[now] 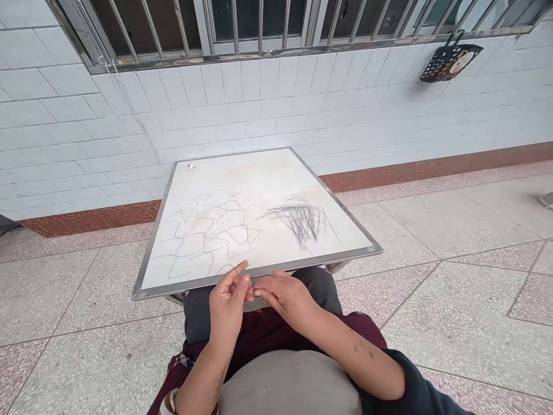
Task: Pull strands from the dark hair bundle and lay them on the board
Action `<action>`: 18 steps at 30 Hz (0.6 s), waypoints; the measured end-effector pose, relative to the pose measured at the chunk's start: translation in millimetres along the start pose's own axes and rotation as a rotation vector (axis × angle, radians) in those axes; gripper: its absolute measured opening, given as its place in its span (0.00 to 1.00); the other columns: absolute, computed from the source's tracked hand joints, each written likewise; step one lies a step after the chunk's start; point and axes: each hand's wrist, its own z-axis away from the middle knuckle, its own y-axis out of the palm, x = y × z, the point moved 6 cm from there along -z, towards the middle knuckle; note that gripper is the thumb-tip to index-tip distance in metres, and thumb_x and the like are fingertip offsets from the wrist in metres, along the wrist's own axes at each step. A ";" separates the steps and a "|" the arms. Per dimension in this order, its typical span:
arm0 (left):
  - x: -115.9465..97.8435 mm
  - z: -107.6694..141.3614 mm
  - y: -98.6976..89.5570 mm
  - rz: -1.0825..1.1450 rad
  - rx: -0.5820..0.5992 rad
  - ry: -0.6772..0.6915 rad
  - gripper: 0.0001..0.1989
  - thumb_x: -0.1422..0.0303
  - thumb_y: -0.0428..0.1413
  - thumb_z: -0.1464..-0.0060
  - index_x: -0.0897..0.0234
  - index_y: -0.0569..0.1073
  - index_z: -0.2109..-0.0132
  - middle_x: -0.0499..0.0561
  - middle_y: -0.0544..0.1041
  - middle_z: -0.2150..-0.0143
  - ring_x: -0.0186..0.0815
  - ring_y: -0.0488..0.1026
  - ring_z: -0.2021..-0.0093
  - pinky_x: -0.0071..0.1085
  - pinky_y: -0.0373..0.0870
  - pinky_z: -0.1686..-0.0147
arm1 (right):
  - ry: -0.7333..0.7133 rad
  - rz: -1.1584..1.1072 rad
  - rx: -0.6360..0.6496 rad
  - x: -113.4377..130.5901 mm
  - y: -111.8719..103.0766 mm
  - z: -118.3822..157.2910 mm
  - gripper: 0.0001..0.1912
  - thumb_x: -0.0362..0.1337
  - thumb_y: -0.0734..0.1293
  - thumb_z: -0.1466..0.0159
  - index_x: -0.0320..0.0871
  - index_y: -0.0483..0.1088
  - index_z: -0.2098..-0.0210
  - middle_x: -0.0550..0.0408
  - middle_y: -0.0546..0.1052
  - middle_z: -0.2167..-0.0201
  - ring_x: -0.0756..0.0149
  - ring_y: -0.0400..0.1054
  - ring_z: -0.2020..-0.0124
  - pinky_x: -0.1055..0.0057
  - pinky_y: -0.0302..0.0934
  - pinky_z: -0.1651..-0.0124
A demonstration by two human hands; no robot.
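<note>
A white-tiled wall [242,109] stands behind a white table [259,173] with a grey edge. Bent, thin dark wires [211,233] lie scattered over the table's left half; a loose bundle of straighter wires [302,219] lies on its right. A patterned bag [451,62] hangs at upper right. At the near edge, the left hand [228,302] and right hand [287,294] meet, fingertips pinched; whether they grip a wire cannot be told. A small red-and-white object [190,167] lies near the far left corner.
</note>
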 end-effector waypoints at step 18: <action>6.1 -3.8 4.3 -0.067 0.099 -0.084 0.22 0.60 0.60 0.53 0.61 0.75 0.50 0.43 0.68 0.76 0.28 0.67 0.78 0.25 0.70 0.75 | -0.461 0.251 0.239 23.7 -18.9 -8.2 0.14 0.32 0.54 0.32 0.43 0.69 0.67 0.56 0.70 0.75 0.68 0.57 0.73 0.69 0.50 0.70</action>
